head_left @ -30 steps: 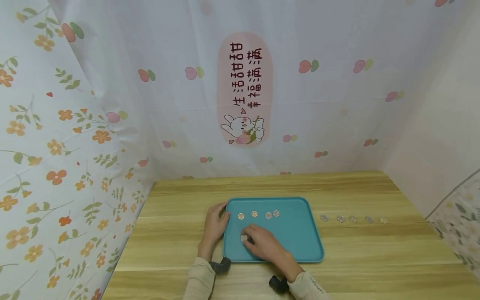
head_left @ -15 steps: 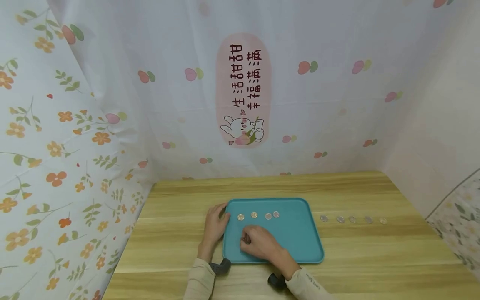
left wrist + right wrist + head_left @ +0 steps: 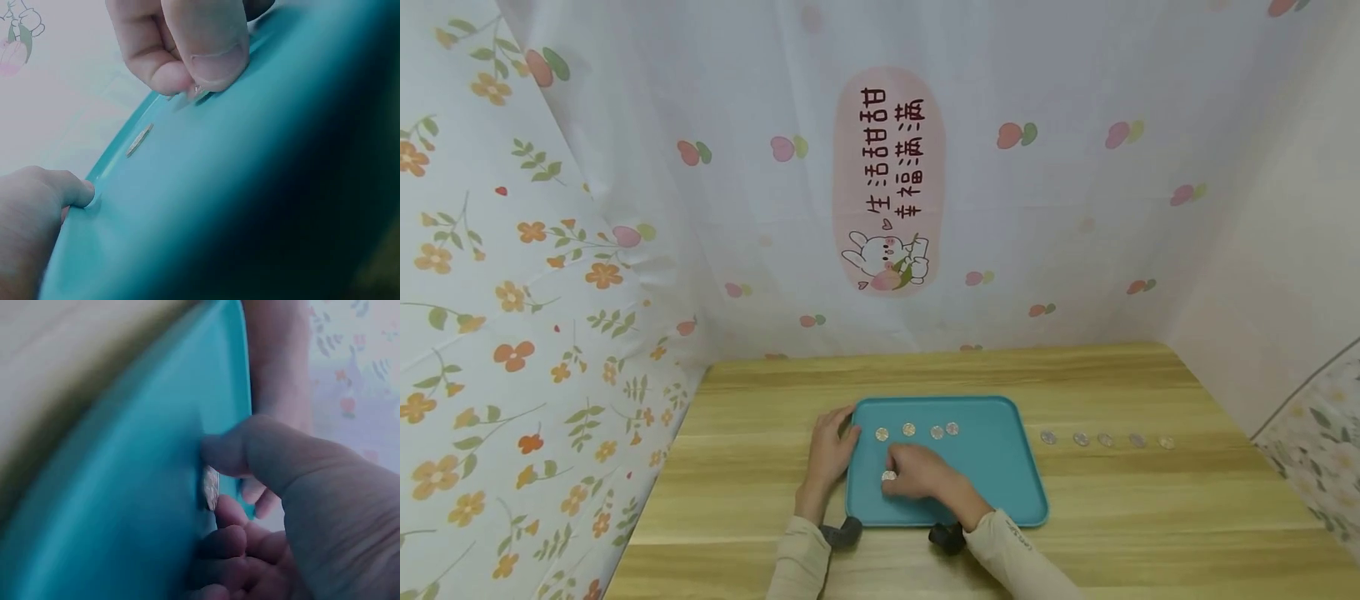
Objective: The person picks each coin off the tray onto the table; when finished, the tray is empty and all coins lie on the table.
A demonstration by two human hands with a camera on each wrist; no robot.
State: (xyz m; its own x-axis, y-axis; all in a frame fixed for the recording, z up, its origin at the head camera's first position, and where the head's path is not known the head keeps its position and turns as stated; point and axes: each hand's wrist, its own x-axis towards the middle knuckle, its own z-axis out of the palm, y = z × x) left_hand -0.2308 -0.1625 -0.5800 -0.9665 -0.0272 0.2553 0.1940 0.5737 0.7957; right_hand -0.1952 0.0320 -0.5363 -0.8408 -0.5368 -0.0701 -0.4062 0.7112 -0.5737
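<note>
In the head view, my right hand (image 3: 917, 472) is low over the left half of a blue tray (image 3: 985, 483). Its thumb and a fingertip pinch a silvery coin (image 3: 889, 476) close to the tray floor. The right wrist view shows that coin (image 3: 212, 487) on edge between thumb and finger, the other fingers curled. My left hand (image 3: 831, 446) grips the tray's left side, its thumb over the rim and its fingers outside. Several coins lie in a row along the tray's far part, among them a golden coin (image 3: 882, 434) and a silvery coin (image 3: 937, 432).
Right of the tray, several more coins lie in a row on the wooden table (image 3: 1112, 500), with a silvery coin (image 3: 1048, 437) nearest the tray and a golden coin (image 3: 1166, 442) farthest. A patterned curtain (image 3: 760, 233) hangs behind the table, and a flowered cloth (image 3: 512, 333) on the left.
The coin at my right fingertips was visible, then hidden by the fingers, and shows again now. My right hand has turned slightly, its wrist shifting left. My left hand and the other coins stay put.
</note>
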